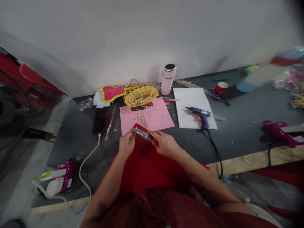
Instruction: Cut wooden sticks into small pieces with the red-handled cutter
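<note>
One basket (136,94) holds bits (140,100) beyond a metal tool (143,134).

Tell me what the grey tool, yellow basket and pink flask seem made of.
Grey tool: likely metal, from its dull silvery sheen. Yellow basket: woven strips, perhaps plastic or bamboo; the weave shows. Pink flask: smooth satin body, possibly coated metal, given its shiny silvery rim.
</note>
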A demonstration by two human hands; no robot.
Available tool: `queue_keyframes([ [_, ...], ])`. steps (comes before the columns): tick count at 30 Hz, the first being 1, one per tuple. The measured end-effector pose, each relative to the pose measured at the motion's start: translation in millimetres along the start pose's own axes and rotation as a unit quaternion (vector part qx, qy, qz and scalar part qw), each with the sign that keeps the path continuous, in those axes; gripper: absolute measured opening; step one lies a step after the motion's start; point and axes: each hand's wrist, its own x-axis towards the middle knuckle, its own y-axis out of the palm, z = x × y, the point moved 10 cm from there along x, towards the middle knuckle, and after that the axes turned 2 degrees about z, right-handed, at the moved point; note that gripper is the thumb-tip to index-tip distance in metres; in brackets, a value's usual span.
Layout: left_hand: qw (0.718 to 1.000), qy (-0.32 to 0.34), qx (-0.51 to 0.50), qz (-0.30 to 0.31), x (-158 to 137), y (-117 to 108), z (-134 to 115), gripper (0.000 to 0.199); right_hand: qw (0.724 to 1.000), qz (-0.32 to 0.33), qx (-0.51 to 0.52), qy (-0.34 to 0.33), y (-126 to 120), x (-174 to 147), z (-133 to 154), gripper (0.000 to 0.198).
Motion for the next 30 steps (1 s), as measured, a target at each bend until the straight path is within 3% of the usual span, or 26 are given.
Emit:
queue_keyframes([
  [8,0.997,0.003,0.060,-0.037,0,-4,9,0.025,0.999,-0.016,-0.019,-0.023,1,4,-1,0.052],
  [13,0.999,0.017,0.034,-0.001,-1,5,10,0.025,0.998,-0.002,-0.024,-0.049,-3,4,-1,0.054],
  [21,0.994,-0.025,-0.086,0.066,0,13,5,0.028,0.997,0.003,0.003,-0.076,-4,3,-2,0.059],
  [30,0.996,-0.055,-0.059,0.049,-1,11,11,0.027,1.000,0.001,-0.010,-0.018,-1,0,-3,0.048],
])
